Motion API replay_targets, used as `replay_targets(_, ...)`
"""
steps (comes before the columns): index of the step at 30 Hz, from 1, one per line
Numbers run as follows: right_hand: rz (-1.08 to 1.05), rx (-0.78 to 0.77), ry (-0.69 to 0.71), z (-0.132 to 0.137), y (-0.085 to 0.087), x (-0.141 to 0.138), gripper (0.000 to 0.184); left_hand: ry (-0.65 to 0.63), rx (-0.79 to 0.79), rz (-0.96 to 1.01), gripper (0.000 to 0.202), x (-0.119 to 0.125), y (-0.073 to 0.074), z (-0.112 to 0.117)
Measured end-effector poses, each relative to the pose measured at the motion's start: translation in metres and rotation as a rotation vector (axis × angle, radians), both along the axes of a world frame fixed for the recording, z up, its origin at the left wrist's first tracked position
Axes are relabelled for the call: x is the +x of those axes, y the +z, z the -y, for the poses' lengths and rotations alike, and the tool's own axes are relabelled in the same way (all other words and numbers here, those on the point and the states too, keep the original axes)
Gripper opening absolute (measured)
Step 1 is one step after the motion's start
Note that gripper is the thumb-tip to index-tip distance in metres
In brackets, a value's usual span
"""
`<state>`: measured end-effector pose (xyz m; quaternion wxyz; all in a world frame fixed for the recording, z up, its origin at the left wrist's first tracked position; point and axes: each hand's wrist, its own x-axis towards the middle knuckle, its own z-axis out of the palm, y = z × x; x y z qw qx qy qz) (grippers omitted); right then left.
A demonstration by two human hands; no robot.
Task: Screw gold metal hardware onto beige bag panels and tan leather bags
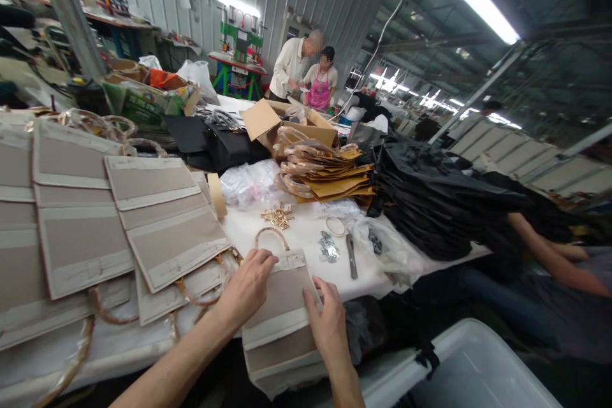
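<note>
At the near edge of the table [368, 277], the left hand [248, 287] has its fingers [265, 261] curled over the upper left corner of a beige bag [282, 315], gripping it. The right hand [327, 325] clasps the bag's right edge, thumb pressed on its face. The bag lies flat and hangs partly off the table, its round handle [271, 233] pointing away. Just left of it lies a spread of matching bags [162, 223]. Beyond the handle sit gold metal fittings [277, 215], and to the right a dark tool [351, 256]. Farther back are a yellow-brown stack [335, 178] and a cardboard box [268, 118]. A heap of black bags [430, 197] lies at the right, where another person's arm [549, 258] reaches in.
</note>
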<state>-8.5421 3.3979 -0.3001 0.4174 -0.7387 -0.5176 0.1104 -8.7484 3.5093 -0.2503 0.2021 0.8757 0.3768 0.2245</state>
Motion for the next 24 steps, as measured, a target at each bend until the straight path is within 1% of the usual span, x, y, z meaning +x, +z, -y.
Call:
replay_targets(2,0.017,0.026,-0.015,0.0,0.002,-0.003,0.034,-0.066,-0.053,-0.028,0.046,0.022,0.004,0.002)
replay_targets(3,0.027,0.04,-0.021,0.001,0.003,-0.005,0.032,-0.068,-0.065,-0.054,0.039,0.033,0.005,0.003)
replay_targets(5,0.053,0.065,-0.029,0.001,0.005,-0.008,0.029,-0.023,-0.055,-0.117,0.026,0.052,0.005,0.002)
replay_targets(8,0.09,0.068,-0.032,0.002,0.006,-0.012,0.025,0.07,-0.001,-0.184,0.018,0.07,0.0,-0.001)
replay_targets(10,0.106,0.054,-0.032,0.001,0.005,-0.012,0.024,0.089,0.04,-0.196,0.013,0.075,-0.006,-0.005)
replay_targets(13,0.118,0.019,-0.029,-0.002,0.005,-0.011,0.025,0.096,0.091,-0.198,0.014,0.077,-0.012,-0.009)
replay_targets(17,0.125,-0.013,-0.019,-0.005,0.007,-0.01,0.025,0.115,0.087,-0.218,0.016,0.079,-0.013,-0.013)
replay_targets(21,0.15,-0.035,-0.006,-0.003,0.011,-0.006,0.024,0.091,0.123,-0.255,0.017,0.081,-0.015,-0.012)
replay_targets(24,0.184,-0.085,0.056,-0.002,0.016,0.004,0.02,0.078,0.171,-0.283,0.02,0.081,-0.018,-0.01)
